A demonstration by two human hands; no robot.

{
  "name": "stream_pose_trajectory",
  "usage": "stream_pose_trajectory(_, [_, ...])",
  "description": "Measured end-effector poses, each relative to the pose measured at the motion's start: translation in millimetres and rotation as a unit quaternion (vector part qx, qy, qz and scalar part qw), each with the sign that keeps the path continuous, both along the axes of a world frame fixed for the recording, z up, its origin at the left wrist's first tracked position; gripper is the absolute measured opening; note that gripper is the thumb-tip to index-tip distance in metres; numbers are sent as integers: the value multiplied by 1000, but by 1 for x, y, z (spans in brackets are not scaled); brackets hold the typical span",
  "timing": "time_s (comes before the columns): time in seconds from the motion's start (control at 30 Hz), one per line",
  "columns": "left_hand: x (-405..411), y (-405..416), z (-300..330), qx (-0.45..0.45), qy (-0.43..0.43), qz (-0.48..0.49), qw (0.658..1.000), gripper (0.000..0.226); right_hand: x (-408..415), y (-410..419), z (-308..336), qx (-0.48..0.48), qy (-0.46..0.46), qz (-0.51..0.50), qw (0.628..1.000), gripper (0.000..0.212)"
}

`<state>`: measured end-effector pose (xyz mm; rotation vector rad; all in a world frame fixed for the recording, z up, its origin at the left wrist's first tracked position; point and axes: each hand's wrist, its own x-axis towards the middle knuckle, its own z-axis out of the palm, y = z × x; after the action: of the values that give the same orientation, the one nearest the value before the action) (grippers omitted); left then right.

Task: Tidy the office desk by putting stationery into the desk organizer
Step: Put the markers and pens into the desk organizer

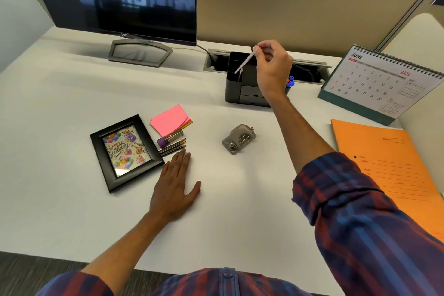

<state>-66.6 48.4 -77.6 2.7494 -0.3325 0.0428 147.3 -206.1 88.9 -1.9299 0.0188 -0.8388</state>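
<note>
Head view, right hand (272,67) pinching pencil (245,61) over desk organizer (242,92), left hand (175,190) flat, fingers straight, on desk (72,94) nearer than organizer.

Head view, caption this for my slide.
Right hand lowers a pencil into the black desk organizer; left hand rests flat.

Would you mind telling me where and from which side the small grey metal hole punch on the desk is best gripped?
Probably from above, pinching across the two long sides of the small grey metal hole punch. It lies flat and alone on the white desk, both flanks free; its domed lever top looks less secure to hold.
</note>
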Motion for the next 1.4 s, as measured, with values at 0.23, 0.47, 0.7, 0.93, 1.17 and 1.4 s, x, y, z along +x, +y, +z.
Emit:
stream_pose_trajectory(0.23, [0,1,-4,24,6,-2,1000,76,17,4,-11,-47,72,-9,996,13])
stream_pose_trajectory(0.47, [0,1,-5,19,7,-1,1000,75,3,9,-28,-140,165,-28,976,37])
stream_pose_trajectory(0.7, [0,2,-4,19,9,0,1000,75,-36,44,-55,-191,85,58,976,30])
stream_pose_trajectory(0.93, [1,1,-3,15,7,0,1000,75,-76,82,-100,-267,175,209,924,20])
stream_pose_trajectory(1.17, [0,0,-2,9,3,5,1000,76,-93,113,-118,-353,205,322,854,19])
stream_pose_trajectory(1.4, [0,0,-1,10,3,3,1000,77,-94,124,-116,-412,205,343,819,19])
